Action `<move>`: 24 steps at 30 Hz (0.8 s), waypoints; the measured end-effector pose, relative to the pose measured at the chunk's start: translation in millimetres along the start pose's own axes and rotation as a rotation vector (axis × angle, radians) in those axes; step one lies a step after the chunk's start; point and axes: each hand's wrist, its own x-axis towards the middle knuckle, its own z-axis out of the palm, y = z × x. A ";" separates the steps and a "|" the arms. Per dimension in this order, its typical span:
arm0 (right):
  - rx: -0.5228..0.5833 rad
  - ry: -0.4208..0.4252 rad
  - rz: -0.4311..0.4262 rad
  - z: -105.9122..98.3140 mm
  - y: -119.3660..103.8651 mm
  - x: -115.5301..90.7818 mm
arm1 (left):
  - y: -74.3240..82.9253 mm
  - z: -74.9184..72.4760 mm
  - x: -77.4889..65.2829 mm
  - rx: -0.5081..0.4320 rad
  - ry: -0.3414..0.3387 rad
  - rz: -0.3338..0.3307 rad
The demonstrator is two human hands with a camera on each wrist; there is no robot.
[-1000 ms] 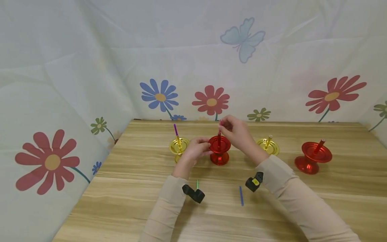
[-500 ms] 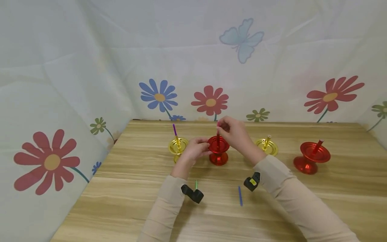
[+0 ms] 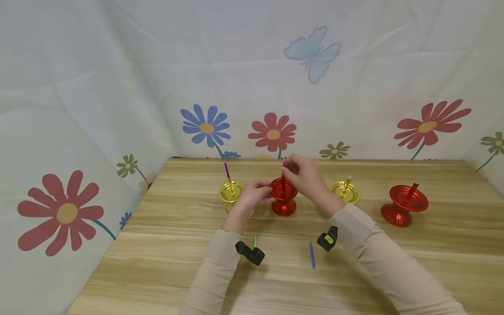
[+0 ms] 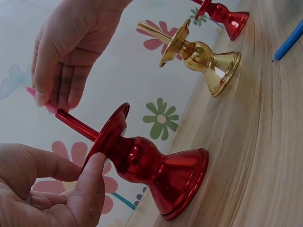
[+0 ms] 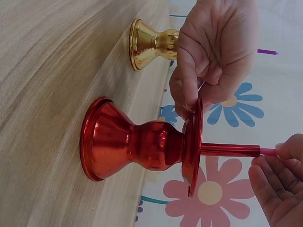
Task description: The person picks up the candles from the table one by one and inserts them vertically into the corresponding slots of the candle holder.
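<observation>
Fingers of the left hand [image 3: 253, 195] curled round the red holder's [image 3: 283, 199] dish rim. The right hand [image 3: 305, 175] arched above, pinching the pink candle [image 5: 268, 151] at the tube's top.

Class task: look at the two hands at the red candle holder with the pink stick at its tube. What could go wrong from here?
1. The right hand pinches only the tip of the pink stick; it may slip or bend.
2. The left hand steadies the red holder only by its dish rim; a hard push might tip it.
</observation>
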 end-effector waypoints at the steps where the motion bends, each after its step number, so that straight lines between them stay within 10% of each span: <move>1: 0.002 -0.001 0.004 0.0 -0.2 -0.3 | 0.2 0.0 -0.7 0.004 0.001 -0.001; 24: 0.067 0.034 0.082 -16.7 -9.2 -13.9 | 2.7 -6.4 -8.9 0.103 -0.011 -0.013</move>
